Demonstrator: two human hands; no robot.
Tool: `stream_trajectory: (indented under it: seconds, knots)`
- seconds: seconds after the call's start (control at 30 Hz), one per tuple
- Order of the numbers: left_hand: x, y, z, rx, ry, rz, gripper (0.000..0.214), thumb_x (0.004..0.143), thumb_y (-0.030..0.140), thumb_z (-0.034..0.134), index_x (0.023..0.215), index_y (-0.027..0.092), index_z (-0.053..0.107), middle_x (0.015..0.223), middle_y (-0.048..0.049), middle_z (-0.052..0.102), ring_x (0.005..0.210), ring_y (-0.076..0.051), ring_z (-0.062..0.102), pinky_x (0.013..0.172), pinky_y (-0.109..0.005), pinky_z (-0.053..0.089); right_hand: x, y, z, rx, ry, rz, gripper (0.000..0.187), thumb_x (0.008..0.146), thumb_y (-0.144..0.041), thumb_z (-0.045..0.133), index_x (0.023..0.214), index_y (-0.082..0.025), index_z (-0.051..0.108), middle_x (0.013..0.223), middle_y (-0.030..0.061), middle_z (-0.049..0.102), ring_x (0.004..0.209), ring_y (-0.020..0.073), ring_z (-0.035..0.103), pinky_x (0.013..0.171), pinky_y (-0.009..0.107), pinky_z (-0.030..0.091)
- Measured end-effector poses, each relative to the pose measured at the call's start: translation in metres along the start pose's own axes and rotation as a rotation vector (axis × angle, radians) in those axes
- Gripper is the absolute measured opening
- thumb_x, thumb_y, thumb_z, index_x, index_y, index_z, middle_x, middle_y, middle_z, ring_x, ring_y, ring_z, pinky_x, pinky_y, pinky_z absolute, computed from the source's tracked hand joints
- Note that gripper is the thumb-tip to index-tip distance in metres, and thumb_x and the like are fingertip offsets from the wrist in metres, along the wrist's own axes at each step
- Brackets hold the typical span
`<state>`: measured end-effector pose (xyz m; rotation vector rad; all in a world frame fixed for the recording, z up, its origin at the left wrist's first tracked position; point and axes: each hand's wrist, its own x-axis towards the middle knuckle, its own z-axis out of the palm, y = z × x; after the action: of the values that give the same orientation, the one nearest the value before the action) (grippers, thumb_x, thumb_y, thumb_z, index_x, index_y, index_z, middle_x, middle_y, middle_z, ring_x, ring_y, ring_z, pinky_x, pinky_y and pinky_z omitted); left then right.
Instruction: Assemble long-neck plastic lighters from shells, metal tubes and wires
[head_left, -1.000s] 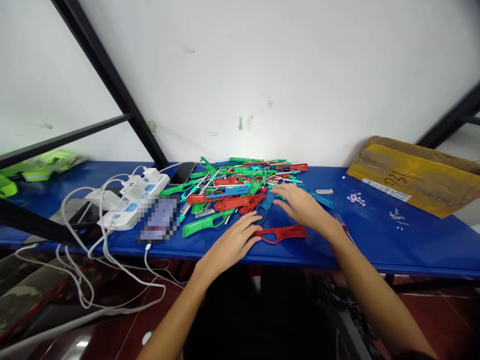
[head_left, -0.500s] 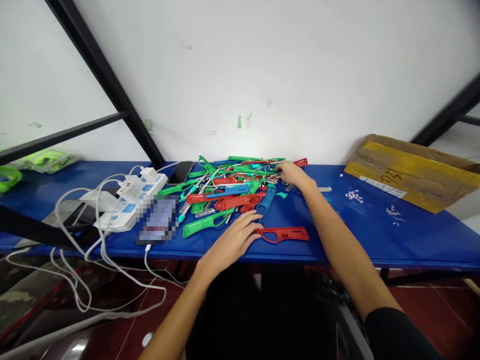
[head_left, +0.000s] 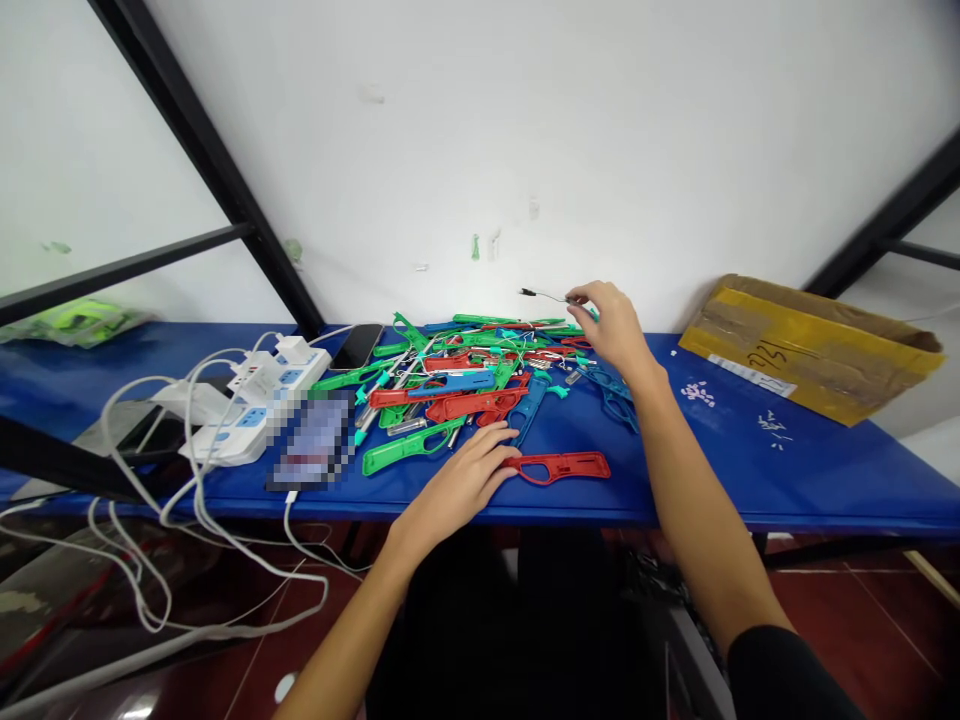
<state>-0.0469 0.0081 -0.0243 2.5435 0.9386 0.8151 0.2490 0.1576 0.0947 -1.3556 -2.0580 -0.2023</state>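
My left hand (head_left: pixel 476 467) is closed on the left end of a red plastic long-lighter shell half (head_left: pixel 577 466), which lies on the table edge with its hollow side up. Raised over the back of the table, my right hand (head_left: pixel 609 325) pinches a small dark part with a thin wire (head_left: pixel 551 296). The wire sticks out to the left and has a black tip; the rest is hidden by my fingers. Between my hands spreads a pile of red, green and blue shell halves (head_left: pixel 480 405), metal tubes and wires. A blue shell half (head_left: pixel 619 398) lies under my right forearm.
A white power strip (head_left: pixel 240 435) with plugs and cables, a phone (head_left: pixel 358 347) and a blurred-screen device (head_left: pixel 313 440) stand on the left. At right are a taped cardboard box (head_left: pixel 814 355), small pink pieces (head_left: pixel 697 394) and tiny metal bits (head_left: pixel 772 425). A black frame post (head_left: pixel 217 170) rises at left.
My right hand has lifted out of the back of the pile, up and slightly right, bringing out the small wired part. My left hand stays on the red shell half.
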Motion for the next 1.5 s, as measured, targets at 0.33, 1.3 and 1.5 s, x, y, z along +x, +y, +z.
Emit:
stream_trajectory:
  seconds: [0.33, 1.3, 1.5]
  knots:
    - [-0.003, 0.010, -0.008, -0.103, 0.196, -0.086, 0.052, 0.114, 0.042, 0.058, 0.163, 0.033, 0.045, 0.171, -0.0104, 0.052, 0.161, -0.027, 0.048, 0.134, -0.052, 0.042, -0.069, -0.079, -0.013, 0.992, 0.209, 0.204, 0.035, 0.096, -0.046, 0.079, 0.123, -0.026, 0.070, 0.112, 0.0060, 0.082, 0.106, 0.0233, 0.078, 0.091, 0.040, 0.065]
    - [-0.004, 0.028, -0.001, -0.214, 0.134, -0.224, 0.038, 0.115, 0.037, 0.051, 0.147, 0.025, 0.067, 0.108, -0.0035, 0.083, 0.090, -0.019, 0.078, 0.086, -0.030, 0.059, -0.177, -0.096, 0.016, 1.174, -0.041, 0.487, 0.027, 0.094, -0.051, 0.084, 0.107, -0.027, 0.087, 0.106, 0.0066, 0.086, 0.087, 0.0237, 0.083, 0.081, 0.039, 0.073]
    - [-0.003, 0.023, -0.004, -0.109, 0.194, -0.149, 0.033, 0.115, 0.044, 0.055, 0.127, 0.025, 0.079, 0.123, -0.0055, 0.084, 0.107, -0.022, 0.082, 0.094, -0.029, 0.061, -0.190, -0.076, 0.007, 1.151, -0.059, 0.493, 0.025, 0.098, -0.044, 0.083, 0.113, -0.025, 0.083, 0.086, 0.0037, 0.082, 0.070, 0.0169, 0.075, 0.068, 0.031, 0.066]
